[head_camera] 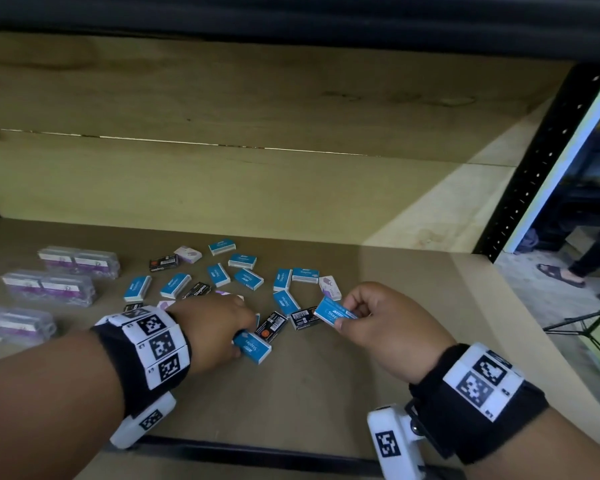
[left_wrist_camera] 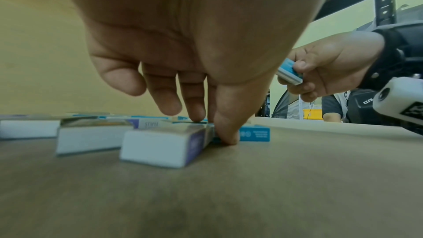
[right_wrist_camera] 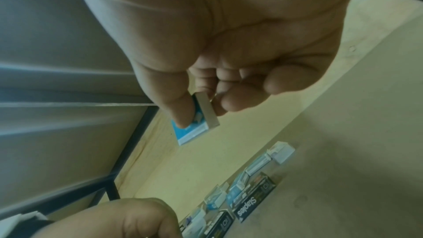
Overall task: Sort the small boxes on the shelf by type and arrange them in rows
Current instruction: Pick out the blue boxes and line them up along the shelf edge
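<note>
The small staple boxes lie scattered over the middle of the brown shelf board (head_camera: 326, 393), well short of its dark front edge (head_camera: 257, 453) and near the yellow wooden back wall (head_camera: 222, 188); bare board stretches to the right of the scatter as far as the black perforated upright (head_camera: 534, 174), and in front of it toward the edge. At the left three clear plastic cases (head_camera: 49, 287) with purple labels stand one behind another. The right hand (head_camera: 388, 327), raised off the board, pinches one blue staples box (head_camera: 335, 312) between thumb and curled fingers. The left hand (head_camera: 212, 327) reaches down among the boxes, thumb tip and fingertips set on either side of another blue staples box (head_camera: 253, 346) that lies flat on the board; whether it is gripped firmly cannot be told. Counted from the head view: about eleven blue boxes including those two, roughly five black staples boxes (head_camera: 271, 326), and at least three white-and-purple boxes (head_camera: 330, 287), some partly hidden behind the left hand.
</note>
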